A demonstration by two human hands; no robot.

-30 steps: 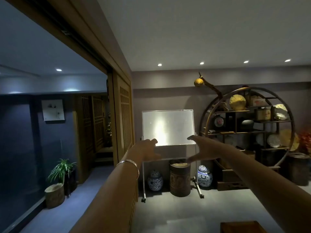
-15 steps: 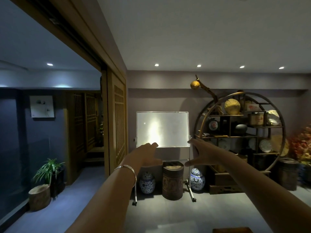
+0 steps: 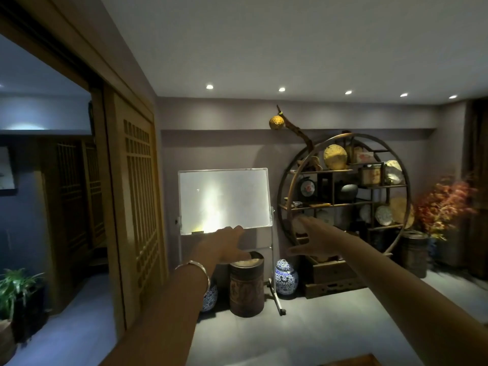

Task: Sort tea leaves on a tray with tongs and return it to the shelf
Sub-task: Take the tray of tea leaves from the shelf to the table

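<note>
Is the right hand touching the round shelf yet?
Apart. In the head view the right hand only overlaps the round shelf in the picture; the shelf stands across the floor by the far wall, and both hands are empty and open.

Dark polished wood in the round display shelf (image 3: pixel 343 196) and the latticed sliding door (image 3: pixel 136 207). Glossy glazed ceramic on the blue-and-white jar (image 3: pixel 286 277). Smooth, shiny white board (image 3: pixel 224 198) in a thin metal frame. Rough, carved brown cylinder drum (image 3: pixel 246 286). Bright polished metal bangle (image 3: pixel 194 266). Matt grey floor (image 3: pixel 317 326).
</note>
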